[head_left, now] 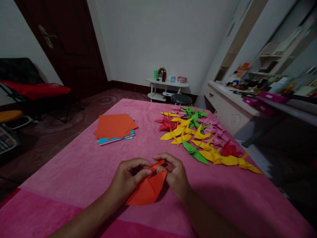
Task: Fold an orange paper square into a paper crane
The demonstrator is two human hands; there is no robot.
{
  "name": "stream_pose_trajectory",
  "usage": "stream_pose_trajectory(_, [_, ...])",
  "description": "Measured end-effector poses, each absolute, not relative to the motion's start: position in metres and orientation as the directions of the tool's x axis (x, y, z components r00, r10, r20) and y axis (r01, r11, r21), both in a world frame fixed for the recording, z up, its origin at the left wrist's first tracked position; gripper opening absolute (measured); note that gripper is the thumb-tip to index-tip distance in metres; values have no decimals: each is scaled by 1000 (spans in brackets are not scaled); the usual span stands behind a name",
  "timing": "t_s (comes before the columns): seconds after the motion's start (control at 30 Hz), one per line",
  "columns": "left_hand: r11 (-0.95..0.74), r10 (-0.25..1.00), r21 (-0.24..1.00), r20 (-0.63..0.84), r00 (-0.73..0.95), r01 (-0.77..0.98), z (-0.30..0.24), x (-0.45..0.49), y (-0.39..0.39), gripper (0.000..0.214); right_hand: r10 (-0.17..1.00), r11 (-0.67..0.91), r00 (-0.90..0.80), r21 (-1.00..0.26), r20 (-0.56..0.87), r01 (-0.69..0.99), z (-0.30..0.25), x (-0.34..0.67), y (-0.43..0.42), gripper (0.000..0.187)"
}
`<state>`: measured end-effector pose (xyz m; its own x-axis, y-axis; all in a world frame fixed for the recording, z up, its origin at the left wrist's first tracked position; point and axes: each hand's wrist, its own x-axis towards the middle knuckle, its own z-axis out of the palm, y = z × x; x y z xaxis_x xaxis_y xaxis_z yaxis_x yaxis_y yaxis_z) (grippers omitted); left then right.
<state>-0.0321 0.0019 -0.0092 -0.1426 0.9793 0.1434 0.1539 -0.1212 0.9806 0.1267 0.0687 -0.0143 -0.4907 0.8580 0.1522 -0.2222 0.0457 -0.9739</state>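
Observation:
Between my two hands, just above the pink tablecloth, is a partly folded sheet of orange origami paper. My left hand pinches it from the left, thumb on top near the upper fold. On the other side my right hand grips the upper right part, with its fingers curled around a narrow folded strip. Creases run across the paper's face, and its lower part spreads toward me. Some fingertips are hidden behind the paper.
A stack of square paper, orange on top with blue and pink below, lies at the left. Many folded paper cranes in yellow, green, red and pink cover the right side of the pink-covered table. A dresser stands beyond the right edge.

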Motion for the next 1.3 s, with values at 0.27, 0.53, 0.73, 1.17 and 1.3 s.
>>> stream_pose_trajectory(0.27, [-62,991,997,66,-117,39,-9,-32,1,16,830,188,-485,-957,275,-220,-11,125,67,21])
stream_pose_trajectory(0.53, [52,997,998,-55,-58,-41,-15,-34,4,18,810,192,-525,-965,260,-181,-7,125,68,20])
stream_pose_trajectory(0.73, [150,988,986,-153,-33,-71,-13,-37,4,22,782,83,-596,-978,183,-190,-5,128,71,13])
stream_pose_trajectory(1.17, [111,991,988,-118,-63,-106,-5,-39,4,27,756,-129,-651,-959,70,-253,-11,132,77,21])
stream_pose_trajectory(1.3, [-56,991,995,65,-114,87,-2,-37,1,19,790,-75,-608,-973,76,-218,-7,132,77,15])
